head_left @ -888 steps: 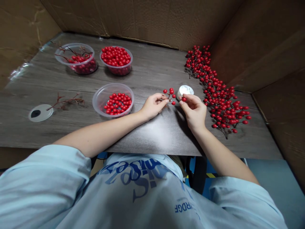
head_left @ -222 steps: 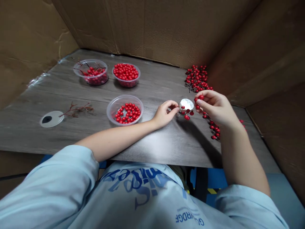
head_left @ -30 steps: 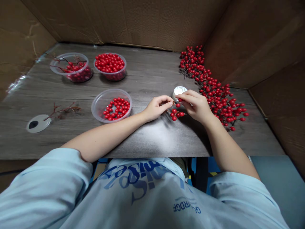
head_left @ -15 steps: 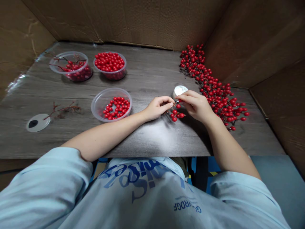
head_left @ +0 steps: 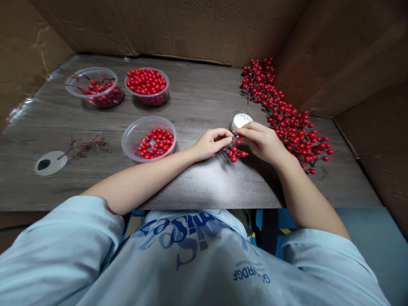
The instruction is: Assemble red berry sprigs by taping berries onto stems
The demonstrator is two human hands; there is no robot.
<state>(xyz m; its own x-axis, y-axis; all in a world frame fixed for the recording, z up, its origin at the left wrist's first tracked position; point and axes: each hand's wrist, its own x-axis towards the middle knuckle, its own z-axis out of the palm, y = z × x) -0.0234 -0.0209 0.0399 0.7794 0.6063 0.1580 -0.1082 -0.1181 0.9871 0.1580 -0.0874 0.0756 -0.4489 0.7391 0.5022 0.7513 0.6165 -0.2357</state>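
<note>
My left hand (head_left: 210, 143) pinches the stem of a small berry sprig (head_left: 235, 154), whose red berries hang just above the table between my hands. Close against it, the fingertips of my right hand (head_left: 263, 140) are closed on a red berry (head_left: 239, 135), mostly covered by the fingers, at a stem end. Whether that berry sits on the stem I cannot tell. Right behind my right fingertips stands a small round white-topped tub (head_left: 241, 120).
Berry-covered branches (head_left: 287, 117) lie along the right side. On the left are a bowl of loose berries (head_left: 156, 143), a fuller berry bowl (head_left: 146, 83), a bowl with berries and twigs (head_left: 101, 88), and a bare twig (head_left: 83, 146) beside a flat lid (head_left: 51, 163). Cardboard walls (head_left: 191, 32) enclose the table.
Both hands stay almost still at the sprig. The berry in my right fingertips has moved slightly closer to the stem end, and less of it shows.
</note>
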